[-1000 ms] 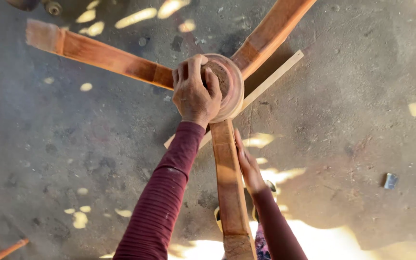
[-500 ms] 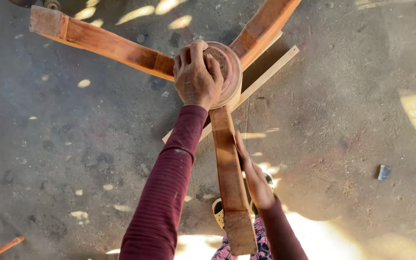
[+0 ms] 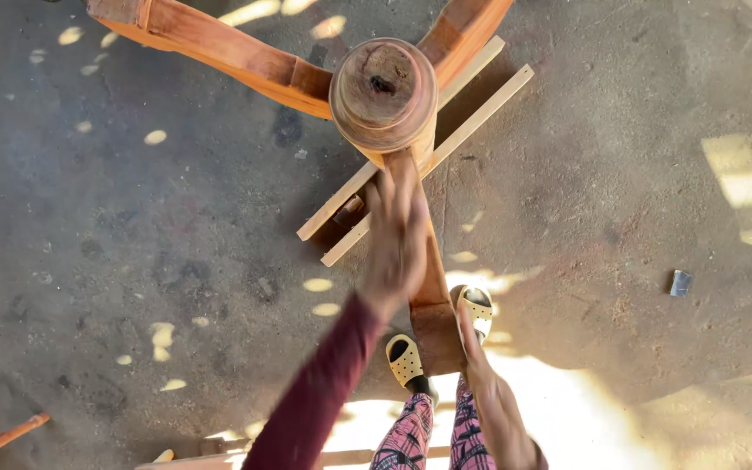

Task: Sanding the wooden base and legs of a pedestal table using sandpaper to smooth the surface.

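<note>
- Dusty grey concrete floor (image 3: 132,244) spreads under everything, dappled with sun patches and scattered with wood scraps.
- Standing on it is a wooden stand with a round turned hub (image 3: 383,91) at the top and three splayed legs: one leg (image 3: 211,48) runs up-left, another leg (image 3: 467,26) up-right, and a third leg (image 3: 433,296) comes straight down toward the person's feet.
- That near leg has its long axis running from the hub toward the yellow sandals (image 3: 408,359), so it points almost directly at the person.
- The left hand (image 3: 396,239) is motion-blurred, just below the hub and over the upper part of the near leg; its fingers look loosely spread, but whether it grips or touches the wood I cannot tell.
- The right hand (image 3: 489,392) is lower, beside the foot end of the same leg, fingers stretched out together along its right edge and touching it, not clamped round it.
- Of the two, the left hand is nearer the hub, which lies just above it; the right hand is well below.
- Two pale slats (image 3: 433,148) lie on the floor beneath the stand, slanting up to the right.
- A small grey scrap (image 3: 680,282) sits well apart on the right.
</note>
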